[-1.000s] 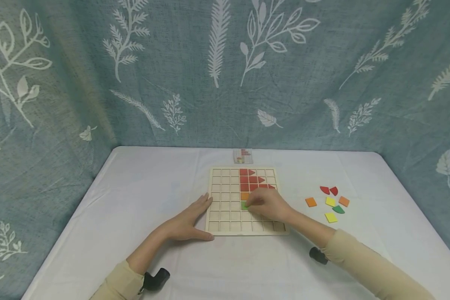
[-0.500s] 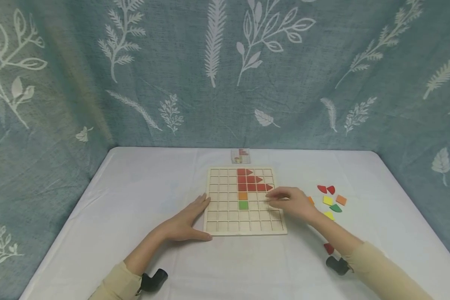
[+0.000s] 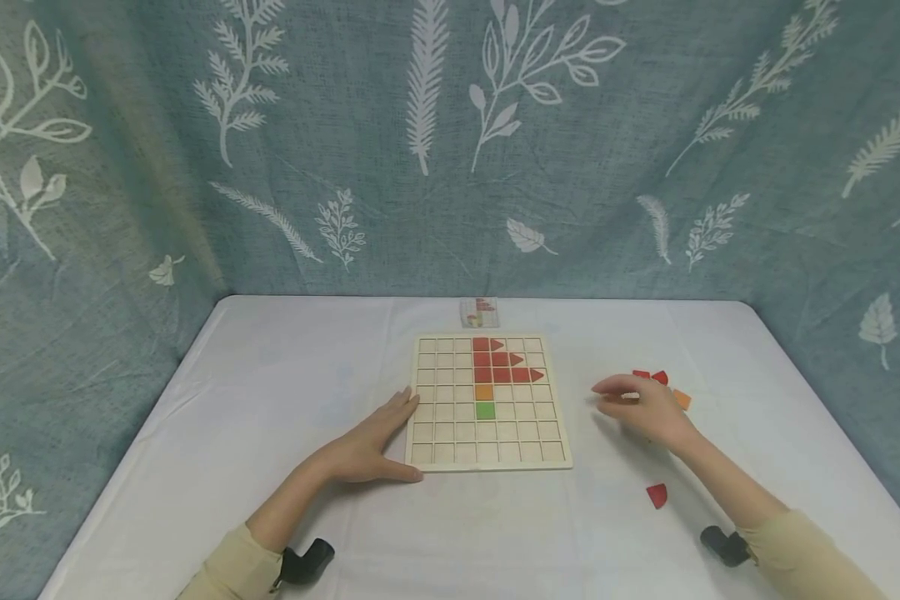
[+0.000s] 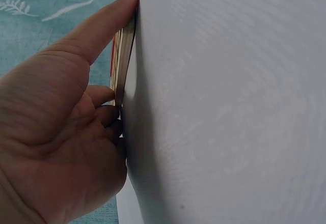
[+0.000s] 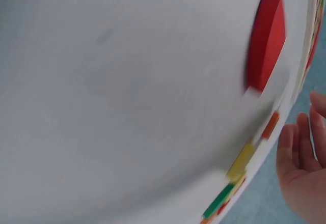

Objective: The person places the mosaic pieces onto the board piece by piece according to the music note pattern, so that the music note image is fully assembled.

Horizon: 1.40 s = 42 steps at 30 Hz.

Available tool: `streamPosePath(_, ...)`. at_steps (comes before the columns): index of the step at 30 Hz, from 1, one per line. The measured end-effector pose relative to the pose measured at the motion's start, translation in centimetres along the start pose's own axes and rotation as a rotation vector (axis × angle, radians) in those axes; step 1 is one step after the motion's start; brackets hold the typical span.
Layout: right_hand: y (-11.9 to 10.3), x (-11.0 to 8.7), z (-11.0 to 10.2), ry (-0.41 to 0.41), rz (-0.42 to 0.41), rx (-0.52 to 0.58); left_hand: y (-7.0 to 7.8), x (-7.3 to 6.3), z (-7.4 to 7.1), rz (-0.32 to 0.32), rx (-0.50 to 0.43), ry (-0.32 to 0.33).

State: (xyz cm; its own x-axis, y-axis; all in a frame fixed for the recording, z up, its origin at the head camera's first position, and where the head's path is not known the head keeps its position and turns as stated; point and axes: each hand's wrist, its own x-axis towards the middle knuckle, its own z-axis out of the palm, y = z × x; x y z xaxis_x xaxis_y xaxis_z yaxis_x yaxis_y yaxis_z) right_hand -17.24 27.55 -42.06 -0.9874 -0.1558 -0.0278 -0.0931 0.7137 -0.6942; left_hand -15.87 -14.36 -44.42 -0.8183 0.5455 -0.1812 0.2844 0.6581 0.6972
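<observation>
My left hand [image 3: 367, 442] rests against the left side of a wooden grid board [image 3: 445, 411], its thumb at the near-left corner. In the left wrist view the thumb [image 4: 104, 28] touches the board's edge. Red pieces [image 3: 501, 375] form three stepped rows on the grid, each ending in a triangle. Below them sit an orange square [image 3: 483, 392] and a green square [image 3: 485, 410]. Right of the board, my right hand [image 3: 648, 408] hovers over loose pieces, fingers loosely bent and holding nothing. It hides several of them in the head view.
A loose red curved-edge piece [image 3: 657, 495] lies nearer me. An orange square [image 3: 682, 399] and red pieces [image 3: 660, 377] show beyond the hand. In the right wrist view are yellow [image 5: 240, 162] and green [image 5: 218, 200] pieces. A small picture card [image 3: 479, 312] lies behind the board.
My right hand has left the green square on the grid and moved right, off the board, to the loose pieces. The left hand keeps its place at the board.
</observation>
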Motion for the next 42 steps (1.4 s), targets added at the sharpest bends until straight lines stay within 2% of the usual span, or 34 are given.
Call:
streamPosePath(5, 1.4, 0.1, -0.8, 0.014, -0.073, -0.075, -0.1, -0.1, 0.0, 0.009, -0.003, 0.002)
streamPosePath(11, 1.7, 0.3, -1.1, -0.007, -0.067, -0.186, 0.0, -0.2, 0.0, 0.012, -0.007, 0.004)
streamPosePath(18, 1.7, 0.6, -1.2, 0.012, -0.082, -0.194, 0.1, -0.2, -0.1, 0.010, -0.008, -0.001)
streamPosePath(23, 1.2, 0.6, -0.7, 0.008, -0.056, -0.136, 0.2, -0.2, -0.1, 0.011, -0.013, -0.004)
streamPosePath(32, -1.5, 1.0, 1.8, -0.079, 0.059, 0.065, 0.2, -0.3, -0.3, 0.012, -0.011, -0.006)
streamPosePath(35, -2.5, 1.1, 2.8, -0.118, 0.053, 0.110, 0.1, -0.2, -0.3, 0.013, -0.010, -0.008)
streamPosePath(42, -4.9, 1.2, 5.0, -0.194, -0.028, 0.157, 0.2, -0.2, -0.5, 0.015, -0.017, -0.011)
